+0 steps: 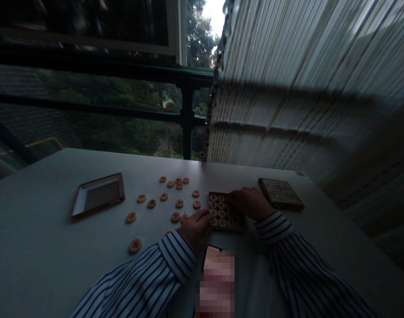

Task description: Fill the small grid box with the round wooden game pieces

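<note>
The left hand (pixel 197 227) rests at the left side of the tray (pixel 226 229), near its close left corner, with its fingers bent and close together. Whether they pinch anything cannot be told. The right hand (pixel 251 203) reaches over the tray's right part from the right, fingers curled down; their tips are too dark to show whether they are closed on a disc.

The tray sits between the hands, right of the middle of the tabletop (pixel 39 229) and set in from its far edge. Round discs (pixel 222 213) with dark marks lie in it in rows, the right ones in shadow or under the right hand.

Loose discs (pixel 135 245) are scattered left of the tray, most with red marks; one has a dark mark and another looks plain. Two at the far side touch or overlap, and one is partly hidden behind the left hand's sleeve (pixel 178 256).

The open lid (pixel 123 187) lies toward the left edge, its hollow side up. The box (pixel 281 193) lies toward the far right corner. A phone (pixel 212 250), its screen partly blurred, is just below the left hand.
</note>
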Motion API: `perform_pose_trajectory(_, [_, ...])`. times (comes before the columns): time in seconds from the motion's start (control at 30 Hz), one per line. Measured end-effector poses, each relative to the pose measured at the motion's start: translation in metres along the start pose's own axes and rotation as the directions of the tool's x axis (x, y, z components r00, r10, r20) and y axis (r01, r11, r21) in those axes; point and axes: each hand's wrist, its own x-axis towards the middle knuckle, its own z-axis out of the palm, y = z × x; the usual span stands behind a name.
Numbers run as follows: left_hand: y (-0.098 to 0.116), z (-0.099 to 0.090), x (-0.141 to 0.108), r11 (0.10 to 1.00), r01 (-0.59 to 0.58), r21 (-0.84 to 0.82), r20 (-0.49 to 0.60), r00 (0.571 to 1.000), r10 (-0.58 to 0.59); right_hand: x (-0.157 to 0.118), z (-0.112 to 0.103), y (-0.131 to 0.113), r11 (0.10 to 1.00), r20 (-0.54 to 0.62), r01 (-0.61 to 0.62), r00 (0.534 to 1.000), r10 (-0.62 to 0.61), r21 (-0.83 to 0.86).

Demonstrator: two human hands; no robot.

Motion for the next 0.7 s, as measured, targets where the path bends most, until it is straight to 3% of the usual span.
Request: perform_pose_trajectory(0.7, [-0.0055, 0.0041, -0.002, 1.0, -0.027, 0.004, 0.021, 0.999, 0.026, -0.001, -0.0019, -0.0011, 0.998, 0.034, -0.005, 0.999, 0.007, -0.059])
